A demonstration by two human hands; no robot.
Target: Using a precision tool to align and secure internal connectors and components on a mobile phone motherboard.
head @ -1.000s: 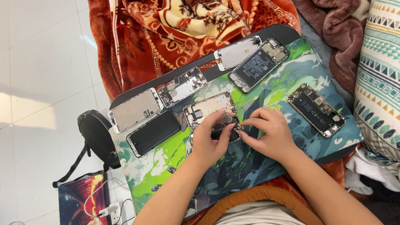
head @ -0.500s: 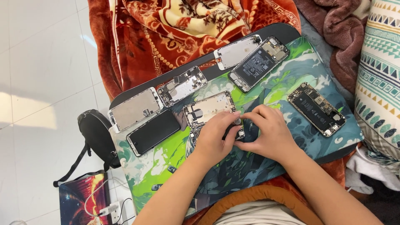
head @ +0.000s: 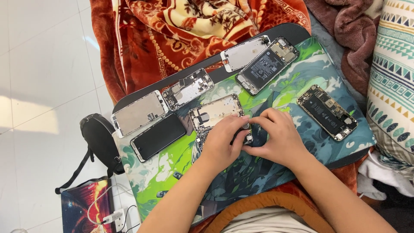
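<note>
Both of my hands meet over the middle of a green and blue patterned work mat (head: 302,86). My left hand (head: 224,142) and my right hand (head: 276,138) pinch a small dark phone part (head: 247,138) between their fingertips; most of it is hidden. Just above my left fingers lies an opened phone frame (head: 213,113) with its metal inside showing. Left of it rests a black phone screen (head: 157,136), face up.
More opened phones lie on the mat: a silver back plate (head: 138,113), a stripped frame (head: 187,88), a white panel (head: 243,52), a phone with a black battery (head: 267,65) and another (head: 327,112) at right. A black bag (head: 100,140) sits on the floor, left.
My hands have shifted slightly up and closer together over the small part. The phones on the mat lie as before.
</note>
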